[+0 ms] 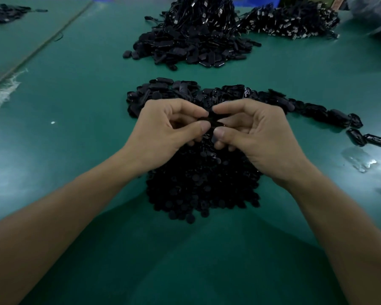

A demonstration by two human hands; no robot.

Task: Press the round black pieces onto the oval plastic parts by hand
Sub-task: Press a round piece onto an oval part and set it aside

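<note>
Scraps of white fibre (3,93) are lying on the green desk (75,95), well to the left of the pile of round black pieces (202,188). The person's left hand (165,130) is hovering just above the far edge of that pile, its thumb and forefinger curling in and pinching the left end of a dark oval plastic part (211,121). That part is hanging over the pile's far edge, between the two hands; whether a round piece is sitting on it is too dark to tell. Just beyond the pile, a heap of oval plastic parts (167,93) is spreading across the desk, and well beyond that a taller mound of black parts (191,47) is rising. The right hand (257,133) is mirroring the left above the pile's far right side, its thumb and forefinger pinching the part's other end, the remaining fingers curling underneath. A curving row of oval parts (330,116) is trailing away to the right of the pile, and a crumpled clear plastic scrap (359,159) is lying farther right still.
</note>
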